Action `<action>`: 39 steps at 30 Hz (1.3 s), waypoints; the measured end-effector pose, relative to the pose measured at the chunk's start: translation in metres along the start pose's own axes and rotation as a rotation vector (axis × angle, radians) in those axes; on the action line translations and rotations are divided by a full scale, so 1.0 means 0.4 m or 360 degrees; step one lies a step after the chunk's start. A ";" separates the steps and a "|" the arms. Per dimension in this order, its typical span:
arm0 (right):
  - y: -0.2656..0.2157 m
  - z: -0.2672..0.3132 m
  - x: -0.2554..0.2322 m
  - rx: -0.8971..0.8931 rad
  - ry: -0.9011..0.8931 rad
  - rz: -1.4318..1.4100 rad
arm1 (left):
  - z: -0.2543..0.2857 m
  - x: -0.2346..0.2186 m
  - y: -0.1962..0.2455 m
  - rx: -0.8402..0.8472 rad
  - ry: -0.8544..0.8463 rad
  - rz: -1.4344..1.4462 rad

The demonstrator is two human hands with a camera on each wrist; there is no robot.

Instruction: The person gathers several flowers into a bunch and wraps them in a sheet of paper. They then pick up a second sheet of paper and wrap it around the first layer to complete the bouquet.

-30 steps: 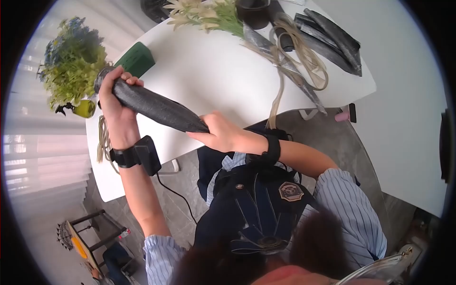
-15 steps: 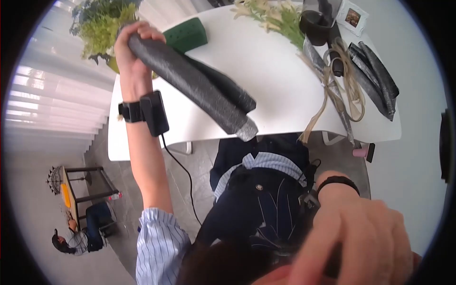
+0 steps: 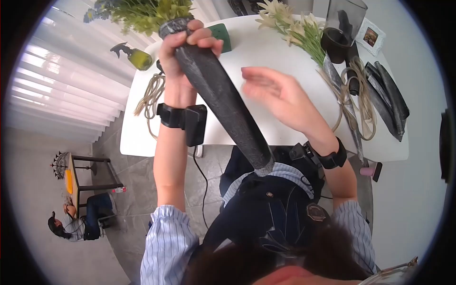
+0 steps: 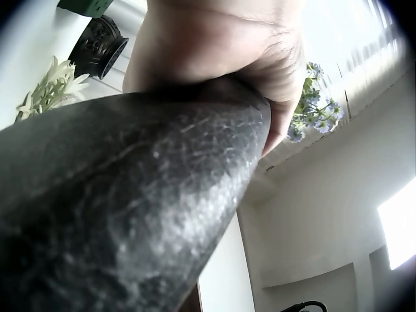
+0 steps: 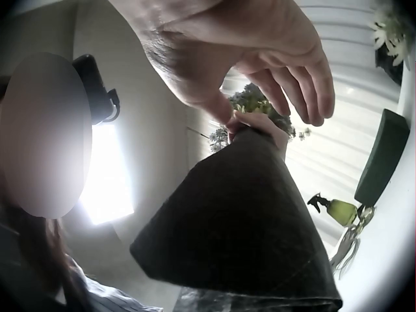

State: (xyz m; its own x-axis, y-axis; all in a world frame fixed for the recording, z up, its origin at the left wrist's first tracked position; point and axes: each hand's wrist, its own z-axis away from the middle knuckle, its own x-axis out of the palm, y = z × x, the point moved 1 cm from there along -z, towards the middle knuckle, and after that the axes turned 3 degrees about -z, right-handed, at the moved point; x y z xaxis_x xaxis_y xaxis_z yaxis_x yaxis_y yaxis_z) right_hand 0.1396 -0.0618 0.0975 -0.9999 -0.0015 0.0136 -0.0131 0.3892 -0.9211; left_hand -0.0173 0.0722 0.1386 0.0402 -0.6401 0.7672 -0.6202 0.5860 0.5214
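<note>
My left hand (image 3: 183, 54) grips a long dark grey wrapped bundle (image 3: 223, 99) near its upper end, fingers curled round it; the bundle slants down to the right, its silvery tip before my apron. In the left wrist view the bundle (image 4: 149, 188) fills the lower left below the left hand (image 4: 214, 45). My right hand (image 3: 280, 95) is raised to the right of the bundle, apart from it, fingers loosely extended and holding nothing. Seen from the right wrist, the right hand (image 5: 253, 52) hangs above the bundle (image 5: 240, 214).
On the white table (image 3: 266, 52) are a green block (image 3: 221, 38), pale lilies (image 3: 297, 31), a dark vase (image 3: 338, 40), tan cords (image 3: 363, 104), dark rolled wraps (image 3: 387, 97) and a photo frame (image 3: 370, 37). A spray bottle (image 3: 137, 59) stands at the left. Someone sits far left.
The bundle's two lower parts seen apart half a second ago now look like one tapered length, steeper and more central. My right hand has come up from the lower right to beside it.
</note>
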 end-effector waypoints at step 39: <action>-0.025 -0.019 0.060 -0.0505 0.0562 0.0188 | 0.004 0.129 -0.154 0.0092 0.0445 -0.1642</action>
State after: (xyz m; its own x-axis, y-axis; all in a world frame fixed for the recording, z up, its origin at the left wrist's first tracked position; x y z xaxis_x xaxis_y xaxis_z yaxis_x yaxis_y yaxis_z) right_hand 0.1156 -0.0588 0.1100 -0.9314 0.3506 0.0976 0.1572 0.6294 -0.7610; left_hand 0.0216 0.0024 0.1453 0.7401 -0.6720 0.0279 -0.2199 -0.2026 0.9542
